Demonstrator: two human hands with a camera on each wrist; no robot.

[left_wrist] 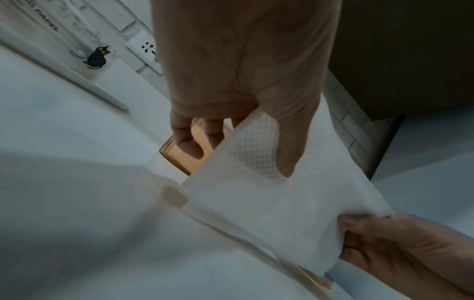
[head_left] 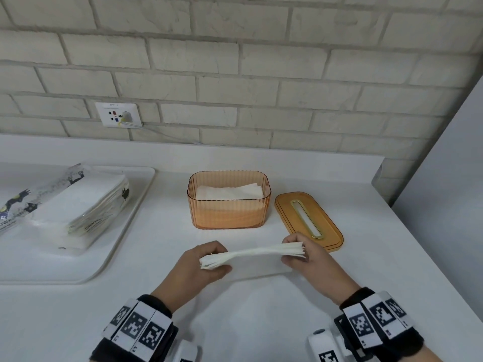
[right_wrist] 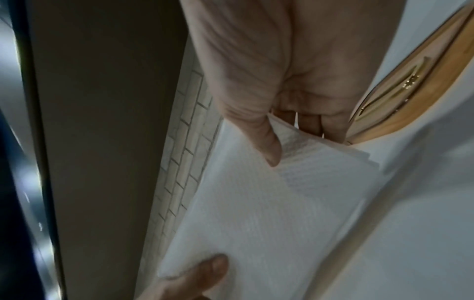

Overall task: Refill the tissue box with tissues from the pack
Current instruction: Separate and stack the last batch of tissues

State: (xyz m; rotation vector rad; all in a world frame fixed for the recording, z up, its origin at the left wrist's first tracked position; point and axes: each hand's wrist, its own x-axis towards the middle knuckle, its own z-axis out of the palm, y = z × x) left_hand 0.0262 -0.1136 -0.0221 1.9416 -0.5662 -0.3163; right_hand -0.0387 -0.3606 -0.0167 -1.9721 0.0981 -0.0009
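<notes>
A thin stack of white tissues (head_left: 254, 253) hangs above the counter in front of the orange tissue box (head_left: 229, 215). My left hand (head_left: 206, 262) pinches its left end and my right hand (head_left: 300, 253) pinches its right end. The left wrist view shows the stack (left_wrist: 269, 203) under my left thumb, the right wrist view shows the stack (right_wrist: 256, 213) under my right thumb. The box stands open with white tissues lying inside. Its orange lid (head_left: 308, 220) with a gold-rimmed slot lies flat to the right of the box. The opened tissue pack (head_left: 65, 205) rests on a white tray (head_left: 125, 231) at the left.
A brick wall with a power socket (head_left: 119, 114) and a plugged-in cable runs behind the counter. The counter's right edge (head_left: 431, 257) slants away past the lid. White counter surface lies between the tray and my hands.
</notes>
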